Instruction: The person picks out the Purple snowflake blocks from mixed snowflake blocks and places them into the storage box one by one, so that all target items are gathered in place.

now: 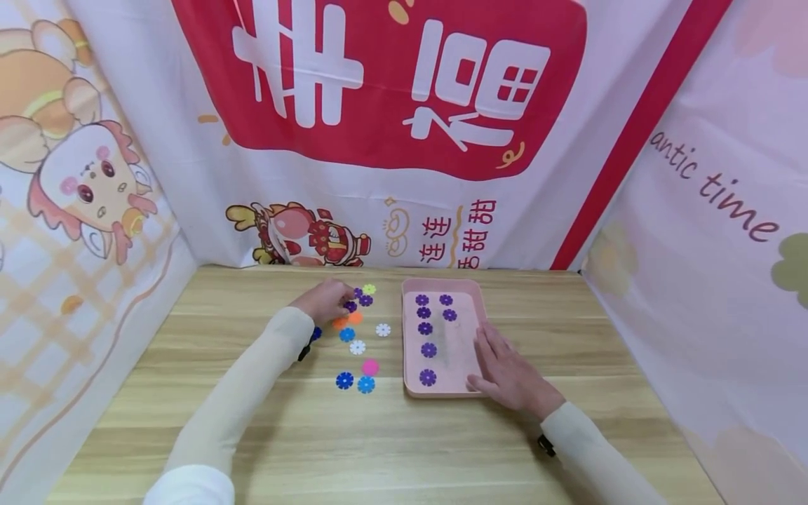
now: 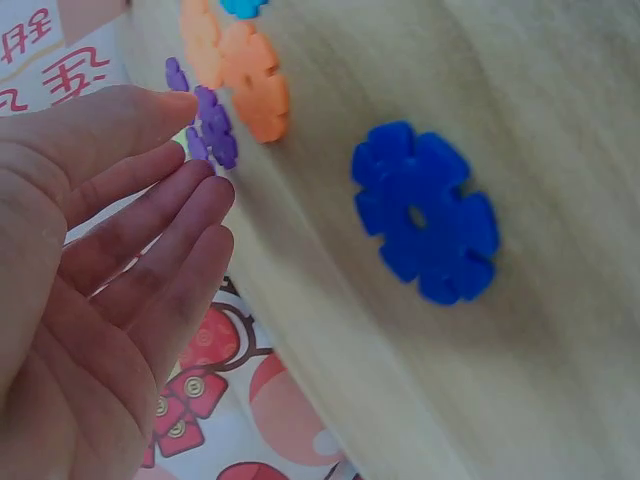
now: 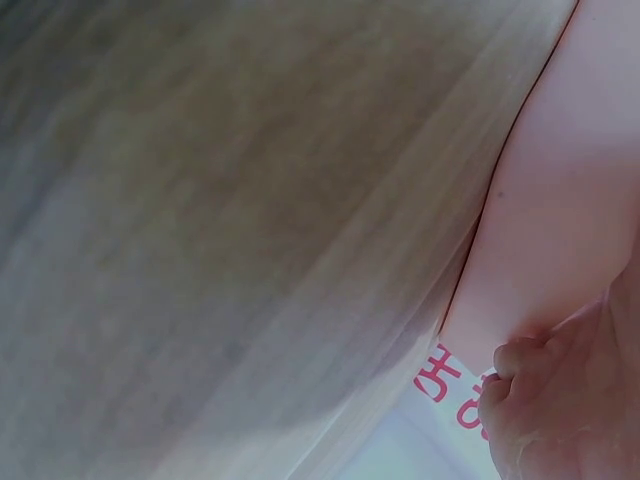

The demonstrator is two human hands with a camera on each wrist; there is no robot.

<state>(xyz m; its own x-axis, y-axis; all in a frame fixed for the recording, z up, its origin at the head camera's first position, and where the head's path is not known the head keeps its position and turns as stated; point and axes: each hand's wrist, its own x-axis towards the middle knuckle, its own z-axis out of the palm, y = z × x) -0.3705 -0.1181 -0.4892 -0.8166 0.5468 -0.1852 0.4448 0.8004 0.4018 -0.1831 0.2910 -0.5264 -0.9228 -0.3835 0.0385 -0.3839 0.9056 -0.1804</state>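
Note:
My left hand (image 1: 328, 300) reaches in at the far part of the loose pieces, its fingertips at a purple flower-shaped disc (image 1: 350, 306). In the left wrist view the fingers of that hand (image 2: 120, 230) are extended, with the purple disc (image 2: 215, 128) just by the thumb and fingertips; firm contact is not clear. My right hand (image 1: 508, 368) rests on the right rim of a pink tray (image 1: 447, 285), fingers stretched along it. Several purple discs (image 1: 428, 350) lie inside the tray, mostly in a column at its left. The right wrist view shows the tray's outer wall (image 3: 570, 200) beside that hand (image 3: 570, 410).
Left of the tray lie orange discs (image 1: 355, 318), white discs (image 1: 383, 330), light blue discs (image 1: 366, 384), a pink disc (image 1: 370, 367), a yellow-green disc (image 1: 369, 289) and dark blue discs (image 2: 425, 215). Printed cloth (image 1: 379, 161) hangs behind the wooden table (image 1: 353, 442).

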